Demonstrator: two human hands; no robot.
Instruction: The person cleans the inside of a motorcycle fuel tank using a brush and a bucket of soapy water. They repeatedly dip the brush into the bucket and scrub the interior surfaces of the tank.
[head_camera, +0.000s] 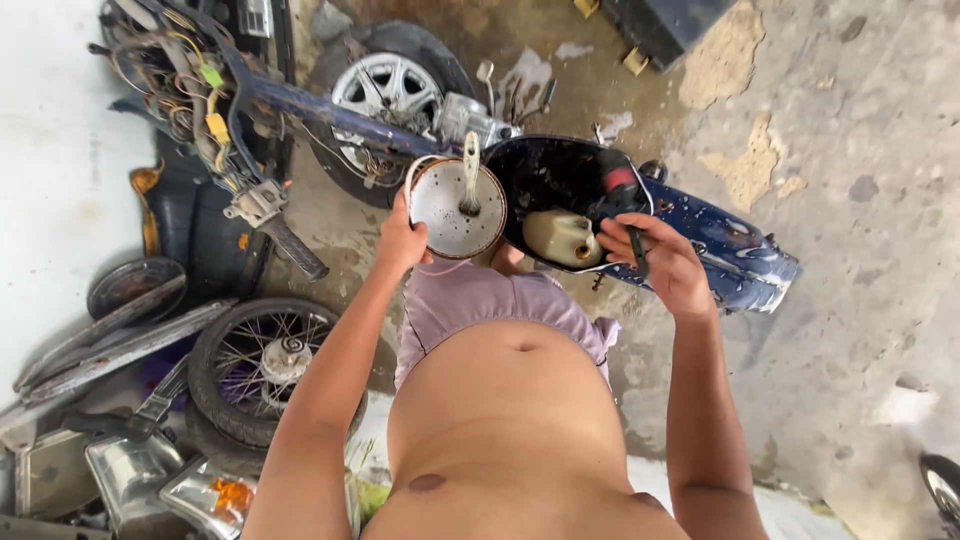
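Gripping one round metal pan (460, 210) in left hand (402, 240), right hand (655, 255) clasping one black tool (625, 205), two wheels (270, 365) nearby

Dull grey metal on the round pan (458, 208), scuffed and speckled, held at the rim by the left hand (402, 240); glossy dark blue plastic on the scooter body panel (720, 240), scratched and dusty; cream plastic tank (562, 237) inside, matt and grimy; black rubbery tool handle (628, 215) with a red band in the right hand (660, 262); soft lilac cloth shorts (500, 300); shiny cast metal wheel (388, 88); thin steel spokes on the spoked wheel (270, 362); rough, patchy concrete floor (850, 200)
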